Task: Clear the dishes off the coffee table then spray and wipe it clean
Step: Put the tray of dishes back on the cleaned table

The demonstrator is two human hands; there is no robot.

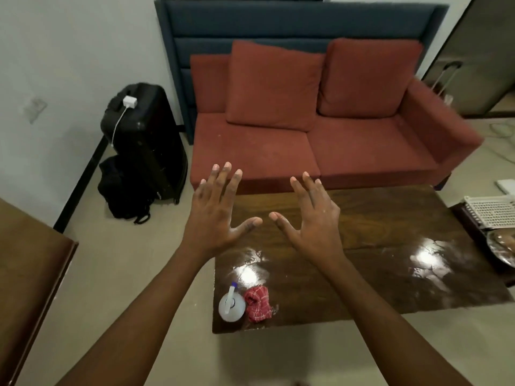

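Your left hand [217,215] and right hand [313,221] hover side by side, fingers spread, holding nothing. Beneath them lies the dark glossy wooden coffee table [376,218], no dishes showing (a metal plate [501,246] sits far to your right hand's right). Clearing looks done; spraying seems next. Between your forearms stand the clear plastic spray bottle [232,303] and crumpled red checked cloth [257,303], touching: reach back and grip the bottle.

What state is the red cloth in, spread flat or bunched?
Bunched. The red cloth sits crumpled in a heap beside the spray bottle at the near-left corner of the coffee table, not spread out.
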